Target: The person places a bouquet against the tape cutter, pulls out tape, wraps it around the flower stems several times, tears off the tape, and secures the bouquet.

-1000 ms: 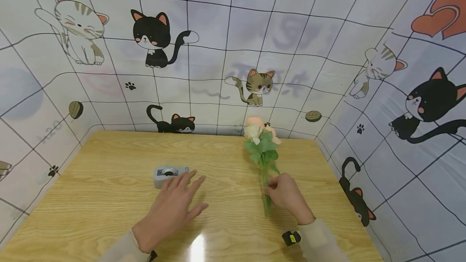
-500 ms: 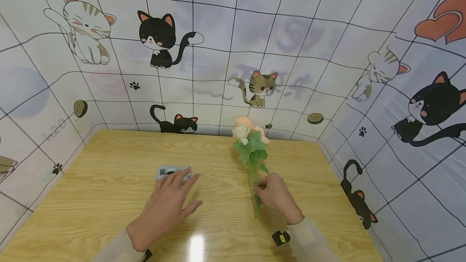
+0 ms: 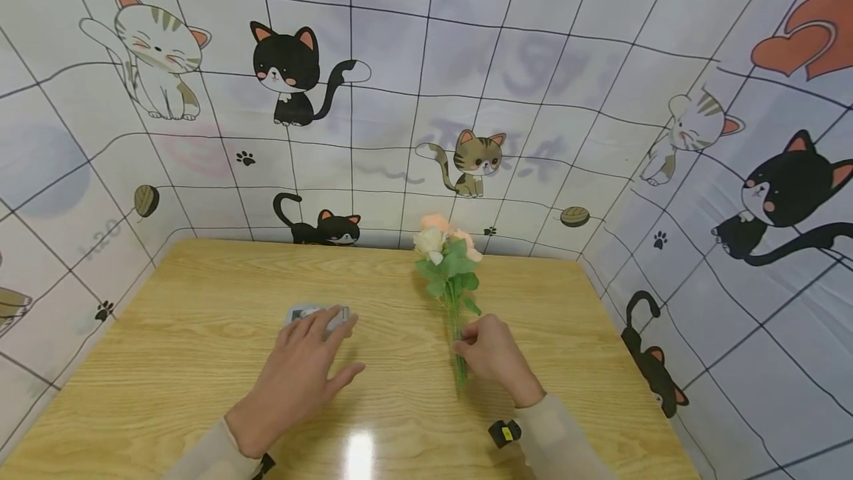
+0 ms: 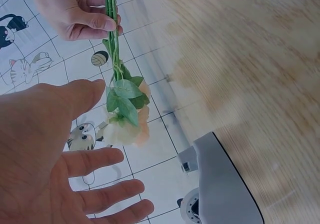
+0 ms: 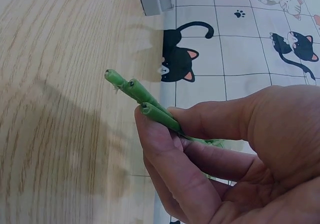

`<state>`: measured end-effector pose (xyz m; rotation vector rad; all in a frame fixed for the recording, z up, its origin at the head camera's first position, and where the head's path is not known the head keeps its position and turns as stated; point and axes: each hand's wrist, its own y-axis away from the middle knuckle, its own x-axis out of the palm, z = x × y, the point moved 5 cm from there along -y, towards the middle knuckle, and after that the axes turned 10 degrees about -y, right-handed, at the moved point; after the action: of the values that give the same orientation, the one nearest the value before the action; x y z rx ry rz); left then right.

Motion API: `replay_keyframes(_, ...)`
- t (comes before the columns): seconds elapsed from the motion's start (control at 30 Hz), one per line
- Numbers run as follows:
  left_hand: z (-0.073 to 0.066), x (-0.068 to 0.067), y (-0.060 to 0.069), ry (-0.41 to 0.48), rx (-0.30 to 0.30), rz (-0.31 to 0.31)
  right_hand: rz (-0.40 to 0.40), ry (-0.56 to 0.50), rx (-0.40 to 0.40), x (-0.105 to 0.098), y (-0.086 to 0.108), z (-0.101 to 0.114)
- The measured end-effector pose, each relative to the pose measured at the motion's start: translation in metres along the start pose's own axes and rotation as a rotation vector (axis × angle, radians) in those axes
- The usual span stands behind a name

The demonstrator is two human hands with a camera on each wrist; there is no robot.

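A small bunch of artificial-looking flowers (image 3: 443, 243), white and peach blooms with green leaves, is held above the table. My right hand (image 3: 496, 358) pinches its green stems (image 5: 152, 104) between thumb and fingers near their lower ends; three stem ends show in the right wrist view. With fingers spread, my left hand (image 3: 293, 376) hovers near a grey tape dispenser (image 4: 215, 179), partly covering it in the head view. In the left wrist view that palm (image 4: 30, 159) holds nothing, and the dispenser stands just beyond the fingertips.
The wooden table (image 3: 213, 280) runs back to a cloth wall (image 3: 386, 117) printed with cats and grid lines. More of this cloth closes in the left and right sides. A black wrist device (image 3: 504, 433) sits by the right sleeve.
My right hand has carried the flowers leftward, toward the middle of the table. The left hand has shifted slightly left, covering more of the tape dispenser in the head view.
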<state>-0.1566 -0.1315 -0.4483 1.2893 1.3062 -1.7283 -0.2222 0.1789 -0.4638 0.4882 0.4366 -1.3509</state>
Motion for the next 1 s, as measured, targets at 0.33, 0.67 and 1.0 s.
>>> replay_keyframes(0.33, 0.008, -0.001, 0.001, -0.002, -0.017, 0.007, 0.019, -0.015, -0.033, 0.008, -0.003, 0.001)
replay_keyframes(0.67, 0.019, 0.002, 0.003, 0.002, -0.05, 0.009, 0.048, -0.05, -0.033, 0.019, -0.009, 0.001)
replay_keyframes(1.0, 0.035, 0.004, 0.005, 0.019, -0.085, 0.026, 0.078, -0.057, -0.024, 0.03, -0.013, 0.009)
